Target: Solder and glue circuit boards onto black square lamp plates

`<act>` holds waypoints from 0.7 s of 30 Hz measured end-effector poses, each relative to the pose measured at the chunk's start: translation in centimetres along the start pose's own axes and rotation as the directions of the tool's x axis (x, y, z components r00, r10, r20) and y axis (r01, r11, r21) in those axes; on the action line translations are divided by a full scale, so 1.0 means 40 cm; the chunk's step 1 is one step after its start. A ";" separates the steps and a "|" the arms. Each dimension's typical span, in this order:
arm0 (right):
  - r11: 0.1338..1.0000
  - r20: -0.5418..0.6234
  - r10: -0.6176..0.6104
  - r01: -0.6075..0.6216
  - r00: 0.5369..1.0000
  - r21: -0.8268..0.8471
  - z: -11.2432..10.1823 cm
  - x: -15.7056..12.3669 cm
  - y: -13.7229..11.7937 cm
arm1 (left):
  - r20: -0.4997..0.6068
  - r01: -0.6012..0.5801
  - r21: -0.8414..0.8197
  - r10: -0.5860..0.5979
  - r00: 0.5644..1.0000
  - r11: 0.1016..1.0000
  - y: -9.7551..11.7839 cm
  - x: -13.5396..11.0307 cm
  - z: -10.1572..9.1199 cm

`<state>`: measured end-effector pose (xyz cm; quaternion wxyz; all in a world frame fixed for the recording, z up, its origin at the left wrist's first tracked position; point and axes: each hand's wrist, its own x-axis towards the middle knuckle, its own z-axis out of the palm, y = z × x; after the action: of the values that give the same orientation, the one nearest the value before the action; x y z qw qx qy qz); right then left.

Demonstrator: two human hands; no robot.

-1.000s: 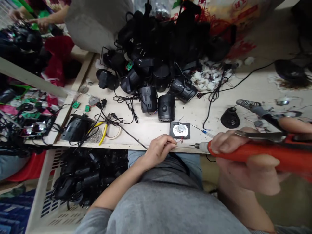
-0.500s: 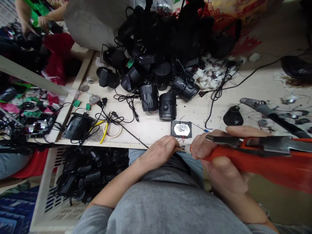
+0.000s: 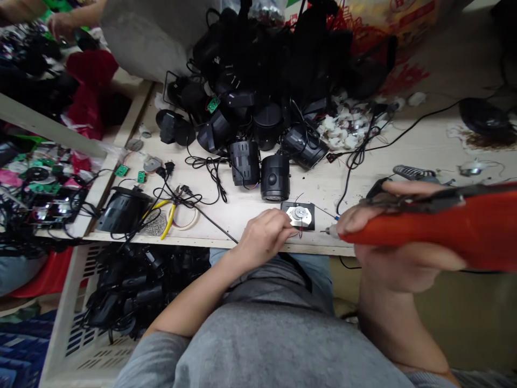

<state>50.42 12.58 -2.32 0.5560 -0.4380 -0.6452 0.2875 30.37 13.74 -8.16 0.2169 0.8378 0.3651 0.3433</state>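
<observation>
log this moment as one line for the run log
left hand: fingertips at black plate | right hand: holds red soldering iron, tip beside plate

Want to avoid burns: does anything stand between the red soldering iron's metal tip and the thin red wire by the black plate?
Nothing visible: only bare pale tabletop lies between the metal tip and the thin red wire; the left hand's fingers rest beyond the wire.

The one head-worn view looks forward and steeply down from above the person's grey shirt (image 3: 258, 345) at six o'clock, close over the worktop (image 3: 363, 145), with a black plate (image 3: 309, 207) almost dead centre and a plastic crate (image 3: 84, 323) at seven o'clock.
</observation>
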 end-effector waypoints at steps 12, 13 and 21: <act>0.889 -0.233 0.189 -0.065 0.954 0.453 0.049 0.105 0.036 | -0.004 0.023 0.095 -0.023 1.000 0.995 -0.044 0.041 0.081; 0.884 -0.235 0.211 -0.083 0.949 0.460 0.049 0.102 0.038 | 0.001 0.021 0.097 -0.021 1.000 0.995 -0.045 0.041 0.080; 0.819 -0.141 0.228 -0.111 0.963 0.563 0.046 0.092 0.060 | -0.008 -0.001 0.087 0.002 1.000 0.996 -0.051 0.039 0.086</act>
<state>49.24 17.12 -3.07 0.6930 -0.3426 -0.4335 0.4631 32.74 15.85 -11.06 0.1785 0.8452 0.3799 0.3308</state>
